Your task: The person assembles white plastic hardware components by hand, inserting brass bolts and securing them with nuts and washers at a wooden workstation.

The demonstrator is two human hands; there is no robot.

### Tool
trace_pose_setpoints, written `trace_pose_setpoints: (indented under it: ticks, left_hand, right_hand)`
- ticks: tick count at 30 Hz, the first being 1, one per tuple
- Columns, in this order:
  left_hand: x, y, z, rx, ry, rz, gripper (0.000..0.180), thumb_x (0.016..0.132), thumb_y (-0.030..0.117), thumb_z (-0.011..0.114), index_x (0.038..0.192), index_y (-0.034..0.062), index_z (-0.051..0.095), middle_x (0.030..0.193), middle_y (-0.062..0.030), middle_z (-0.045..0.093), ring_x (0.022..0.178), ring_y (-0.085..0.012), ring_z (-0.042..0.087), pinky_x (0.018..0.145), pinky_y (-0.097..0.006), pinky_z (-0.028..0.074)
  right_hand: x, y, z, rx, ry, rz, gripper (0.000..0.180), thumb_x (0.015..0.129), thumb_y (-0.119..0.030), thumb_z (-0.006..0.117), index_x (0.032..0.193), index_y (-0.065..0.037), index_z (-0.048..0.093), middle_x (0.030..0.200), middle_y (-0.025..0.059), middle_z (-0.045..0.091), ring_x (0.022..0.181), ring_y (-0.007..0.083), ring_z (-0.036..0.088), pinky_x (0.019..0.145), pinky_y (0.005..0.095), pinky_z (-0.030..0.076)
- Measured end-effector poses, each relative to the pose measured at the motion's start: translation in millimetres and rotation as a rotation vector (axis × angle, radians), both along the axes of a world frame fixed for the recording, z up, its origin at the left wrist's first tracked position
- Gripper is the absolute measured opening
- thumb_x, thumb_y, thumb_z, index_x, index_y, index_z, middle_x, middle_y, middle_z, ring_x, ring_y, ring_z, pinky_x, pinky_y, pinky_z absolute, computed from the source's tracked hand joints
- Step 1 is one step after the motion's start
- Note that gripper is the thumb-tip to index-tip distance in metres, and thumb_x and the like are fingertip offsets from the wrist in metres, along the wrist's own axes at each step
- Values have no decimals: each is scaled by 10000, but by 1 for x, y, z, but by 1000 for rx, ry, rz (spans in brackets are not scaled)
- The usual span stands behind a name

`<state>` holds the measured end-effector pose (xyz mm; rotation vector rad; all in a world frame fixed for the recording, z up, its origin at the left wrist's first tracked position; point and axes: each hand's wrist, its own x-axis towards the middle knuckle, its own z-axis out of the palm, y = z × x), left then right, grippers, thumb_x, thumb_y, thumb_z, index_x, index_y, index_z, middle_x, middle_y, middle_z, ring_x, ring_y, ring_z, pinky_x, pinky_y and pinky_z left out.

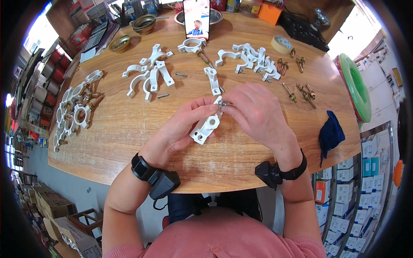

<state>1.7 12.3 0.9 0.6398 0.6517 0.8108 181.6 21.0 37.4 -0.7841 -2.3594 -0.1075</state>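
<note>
While left hand (180,129) gripped white pipe clamp (205,127) near tabletop (129,129) front edge, right hand (254,112) pinched small metal screw (223,103) at clamp's top.

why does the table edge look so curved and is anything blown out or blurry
Head view: fisheye bends the wooden table edge toward the rim; daylight blows out both upper corners; hands and white clamp at centre stay sharp; dark vignette rings the frame.
</note>
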Motion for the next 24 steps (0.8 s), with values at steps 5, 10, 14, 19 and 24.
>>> trace_pose_setpoints:
  ticks: [5, 10, 14, 19, 24]
  left_hand:
    - [0, 0, -1, 86, -45, 41, 237, 816, 164, 555, 1009, 37, 503, 750, 5, 546, 594, -56, 542, 478, -198, 481]
    - [-1, -1, 1, 117, -5, 75, 237, 807, 140, 565, 1009, 31, 502, 753, 6, 543, 588, -53, 526, 470, -194, 459]
    - [0, -2, 3, 153, 59, 94, 231, 806, 135, 569, 1000, 27, 504, 749, 7, 537, 584, -57, 514, 471, -195, 437]
    - [1, -2, 5, 165, 112, 105, 220, 802, 137, 576, 981, 28, 509, 760, -1, 552, 592, -61, 523, 472, -199, 435]
    - [1, -1, 2, 181, 149, 66, 202, 812, 137, 542, 978, 28, 507, 764, 5, 530, 581, -45, 509, 469, -199, 478]
  right_hand:
    - [-1, 0, -1, -26, 29, -48, 123, 693, -115, 597, 789, -66, 536, 732, 45, 516, 704, 198, 519, 617, 298, 400]
    - [0, 3, 0, 51, 57, 39, 128, 674, -87, 595, 796, -73, 559, 737, 40, 528, 707, 191, 530, 606, 297, 404]
    - [-1, 0, 2, 37, 8, -16, 161, 659, -69, 590, 818, -75, 569, 741, 36, 532, 717, 187, 534, 610, 291, 406]
    - [-3, 0, 0, 76, 93, 60, 170, 644, -53, 580, 813, -58, 563, 745, 37, 532, 715, 195, 529, 628, 303, 416]
    - [-2, 4, -3, 62, 42, 95, 158, 647, -33, 561, 804, -50, 554, 758, 43, 526, 732, 200, 521, 638, 306, 418]
